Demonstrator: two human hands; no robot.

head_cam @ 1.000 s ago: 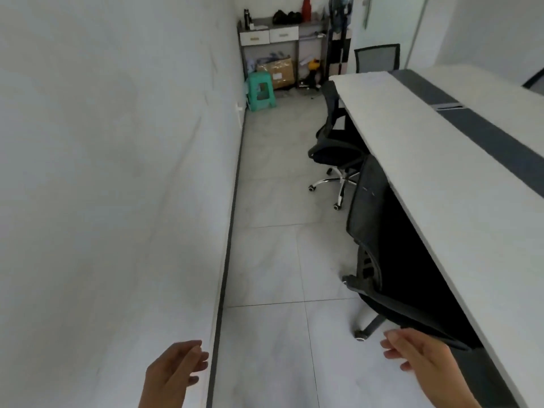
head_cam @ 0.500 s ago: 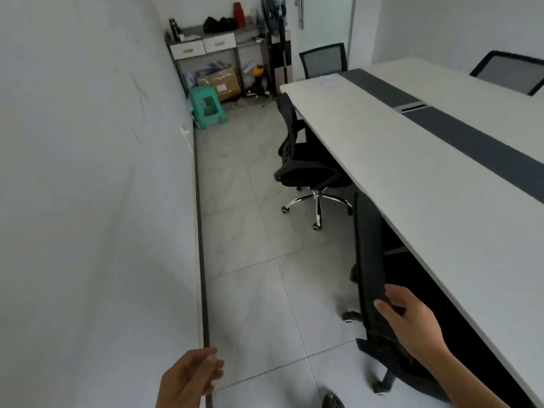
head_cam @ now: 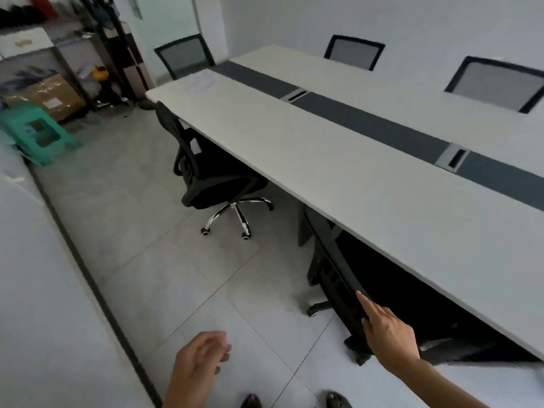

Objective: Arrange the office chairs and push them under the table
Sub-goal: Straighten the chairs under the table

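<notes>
Nearest, I log my left hand (head_cam: pixel 200 359), fingers loosely curled, holding nothing, above the floor tiles (head_cam: pixel 164 275). My right hand (head_cam: pixel 388 328), fingers extended, presses flat on the back of the near chair (head_cam: pixel 338 272), tucked under the table (head_cam: pixel 353 172). Further: second chair (head_cam: pixel 206 175), seat half under the edge. Far side: three mesh-backed chairs (head_cam: pixel 497 82).

The right hand (head_cam: pixel 390 334) reaches forward on an outstretched arm, fingers (head_cam: pixel 366 306) extended and together, palm down. The left hand (head_cam: pixel 200 359) hangs lower, fingers loosely curled, holding nothing.
</notes>
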